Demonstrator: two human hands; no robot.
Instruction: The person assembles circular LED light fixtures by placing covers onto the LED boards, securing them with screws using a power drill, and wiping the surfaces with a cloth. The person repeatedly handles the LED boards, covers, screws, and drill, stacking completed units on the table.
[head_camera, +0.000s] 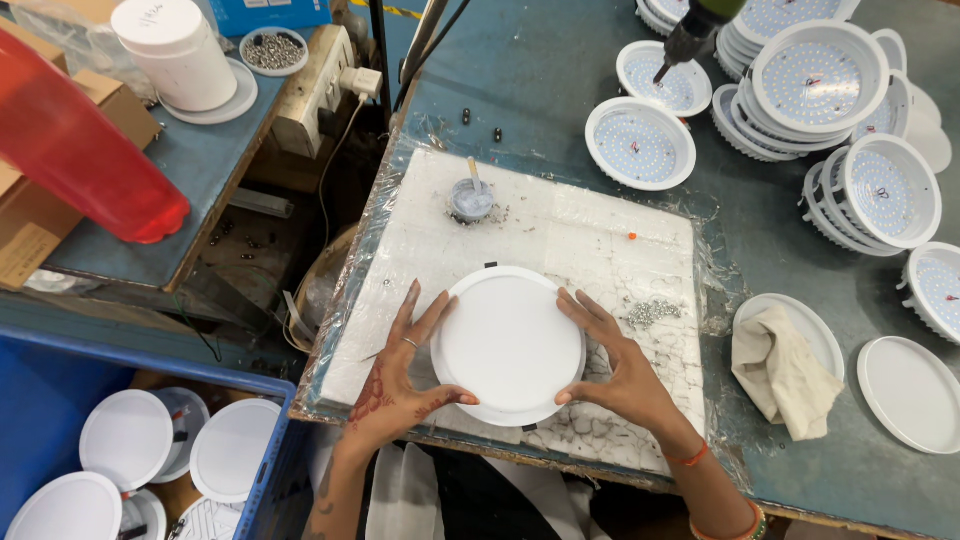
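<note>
While both hands, left hand (400, 385) and right hand (615, 365), cup the round white plastic light panel (508, 343) with spread fingers (425, 322), even pressure around its rim probably seats it best.

Round panel (510, 345) on board (600, 240); cup (471, 199) behind; screws, probably, (652, 313) right; cloth (783, 370) farther right.

red object (80, 150) blurred, cut off at left; screwdriver (695, 30) cut off by top edge.
</note>
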